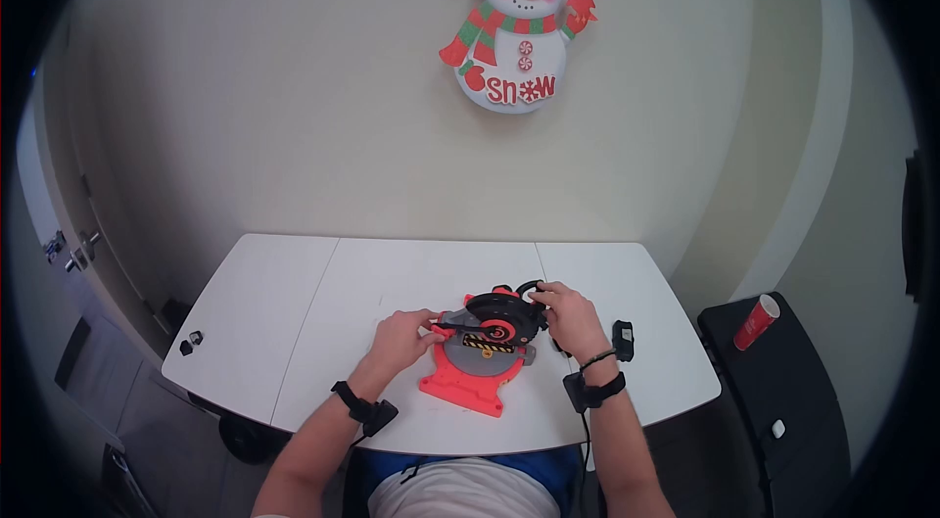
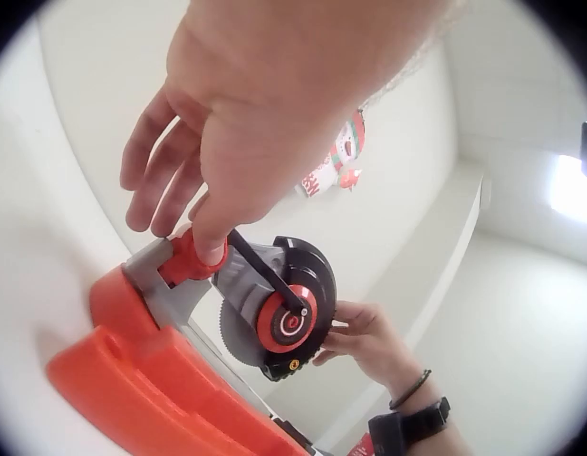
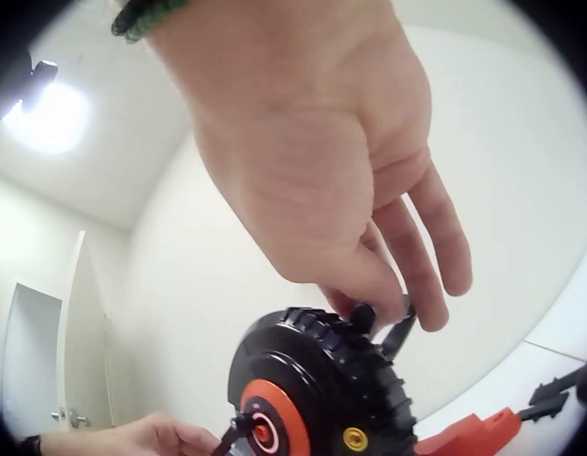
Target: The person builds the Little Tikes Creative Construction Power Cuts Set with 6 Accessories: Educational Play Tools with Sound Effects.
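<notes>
Toy saw [image 1: 504,314] likely wants even support: left hand [image 1: 399,340] pinches the red piece [image 2: 186,262], right hand [image 1: 575,322] pinches the black handle [image 3: 398,334].

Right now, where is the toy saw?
In the head view, low and near the centre, the toy saw stands on the white table between the left grip and the right grip, below the snowman decoration.
</notes>
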{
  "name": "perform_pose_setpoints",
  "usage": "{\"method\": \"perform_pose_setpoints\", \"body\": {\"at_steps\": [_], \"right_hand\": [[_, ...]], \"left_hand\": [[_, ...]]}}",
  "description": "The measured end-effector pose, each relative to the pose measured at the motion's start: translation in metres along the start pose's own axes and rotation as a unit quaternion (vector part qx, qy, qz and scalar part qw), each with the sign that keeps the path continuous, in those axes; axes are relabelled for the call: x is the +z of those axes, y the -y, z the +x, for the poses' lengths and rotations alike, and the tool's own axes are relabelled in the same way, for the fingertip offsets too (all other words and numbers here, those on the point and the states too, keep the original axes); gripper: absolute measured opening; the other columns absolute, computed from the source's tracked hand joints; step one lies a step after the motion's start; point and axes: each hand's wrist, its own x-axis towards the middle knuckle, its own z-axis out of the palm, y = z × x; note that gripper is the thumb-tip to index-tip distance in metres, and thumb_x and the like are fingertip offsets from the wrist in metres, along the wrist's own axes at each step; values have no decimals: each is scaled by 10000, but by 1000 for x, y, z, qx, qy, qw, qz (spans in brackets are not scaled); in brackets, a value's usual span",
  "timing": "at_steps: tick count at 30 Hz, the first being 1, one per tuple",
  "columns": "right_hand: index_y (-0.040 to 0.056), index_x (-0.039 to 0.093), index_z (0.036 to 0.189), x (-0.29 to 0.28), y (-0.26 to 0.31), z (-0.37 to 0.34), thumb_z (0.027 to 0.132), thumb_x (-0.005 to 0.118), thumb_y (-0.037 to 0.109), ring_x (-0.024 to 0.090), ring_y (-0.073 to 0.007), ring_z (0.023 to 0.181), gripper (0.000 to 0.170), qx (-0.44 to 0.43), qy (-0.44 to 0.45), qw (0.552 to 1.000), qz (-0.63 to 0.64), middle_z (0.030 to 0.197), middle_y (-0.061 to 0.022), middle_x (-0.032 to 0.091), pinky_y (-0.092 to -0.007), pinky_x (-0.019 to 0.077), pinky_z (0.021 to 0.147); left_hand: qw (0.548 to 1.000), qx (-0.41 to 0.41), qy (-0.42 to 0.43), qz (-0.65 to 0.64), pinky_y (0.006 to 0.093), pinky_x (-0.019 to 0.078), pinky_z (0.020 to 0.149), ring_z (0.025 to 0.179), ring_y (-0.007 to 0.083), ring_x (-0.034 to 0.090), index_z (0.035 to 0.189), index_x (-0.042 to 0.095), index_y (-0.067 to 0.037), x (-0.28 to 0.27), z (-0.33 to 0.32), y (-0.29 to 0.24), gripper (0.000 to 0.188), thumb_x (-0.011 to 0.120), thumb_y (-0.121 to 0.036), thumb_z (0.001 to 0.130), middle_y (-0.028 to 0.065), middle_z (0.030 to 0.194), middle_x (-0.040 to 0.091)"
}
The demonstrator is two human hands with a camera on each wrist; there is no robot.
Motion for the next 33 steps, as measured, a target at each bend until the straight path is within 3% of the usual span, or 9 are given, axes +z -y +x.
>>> {"method": "perform_pose_setpoints", "body": {"at_steps": [7,14,16,20,22,24,29,31,33], "right_hand": [[188,800,1136,-3,7,0,900,795,95,764,-260,885,253,-24,-42,999,-24,1211,11,712,-403,627,726],[163,787,1086,-8,36,2,831,866,141,703,-190,796,267,-96,-152,984,4,1121,15,697,-363,598,688],[165,789,1078,-13,45,3,842,864,153,695,-194,804,248,-97,-146,984,-5,1136,14,693,-354,594,689],[146,768,1147,-21,49,4,902,824,133,717,-221,876,252,-86,-126,987,54,1169,-16,683,-396,602,720],[138,757,1172,-21,46,4,931,801,120,727,-240,914,246,-69,-119,986,99,1181,-33,680,-414,606,735],[124,739,1214,-17,27,5,974,752,92,739,-293,990,243,4,-193,975,106,1182,-74,684,-442,618,762],[145,738,1326,26,-55,-2,999,702,112,716,-372,1116,330,120,6,990,-79,1293,-115,720,-468,618,905],[135,745,1330,37,-65,-7,1020,680,129,650,-361,1340,316,221,240,945,-30,1488,-156,660,-516,544,1108],[152,748,1341,54,-63,-14,1025,668,140,526,-399,1457,326,212,233,946,-76,1584,-168,572,-599,455,1179]], "left_hand": [[975,-66,-154,148,455,620,761,844,332,796,1179,804,-125,34,7,32,292,801,-326,967,73,911,826],[970,-108,48,213,476,630,791,876,351,794,1015,817,-96,18,-11,-35,503,863,-571,855,140,900,808],[953,-112,163,228,489,627,873,990,362,790,1176,787,-56,9,-15,-60,772,897,-689,747,198,1086,798],[937,-91,198,273,510,600,986,1205,422,729,1433,649,-18,16,-17,-57,1056,905,-731,698,285,1395,684],[932,-67,191,302,539,559,1080,1375,487,619,1614,451,-7,26,-16,-37,1247,926,-697,691,335,1602,502],[938,-59,182,289,526,552,1103,1407,479,598,1635,423,-10,26,-14,-23,1269,950,-651,676,350,1631,459],[962,-29,180,206,484,545,1141,1443,450,576,1660,391,-9,16,-7,9,1279,1010,-451,633,386,1677,374],[966,-15,190,175,456,548,1141,1422,425,596,1649,408,-6,11,-3,10,1249,1011,-344,607,398,1687,339],[968,-9,188,168,457,553,1135,1402,426,611,1645,418,-10,11,0,18,1237,1006,-318,601,386,1689,345]]}}
